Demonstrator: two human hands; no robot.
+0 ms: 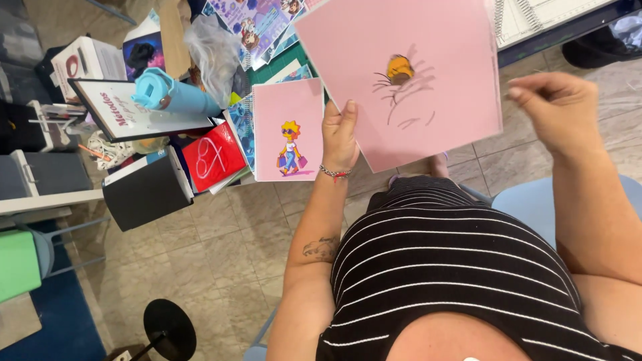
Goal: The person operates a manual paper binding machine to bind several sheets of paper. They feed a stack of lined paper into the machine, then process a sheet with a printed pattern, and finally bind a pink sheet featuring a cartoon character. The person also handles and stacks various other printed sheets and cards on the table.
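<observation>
My left hand (340, 137) pinches the lower left edge of the big pink sheet (408, 73), holding it up over the table (264, 70) beside a smaller pink cover (289, 130). My right hand (558, 110) hovers empty, fingers loosely curled, just off the sheet's right edge; I judge I'm inspecting it, and next need a right-side grip.

This looks like a small home craft or stationery workshop. Printed pink cartoon covers (289, 130), a spiral-bound white notebook (542, 17) and a glossy red cover with a heart (212, 157) crowd a tabletop (267, 70) with a green cutting mat. Cardboard boxes (83, 60) stand nearby above a beige tiled floor (221, 254).
</observation>
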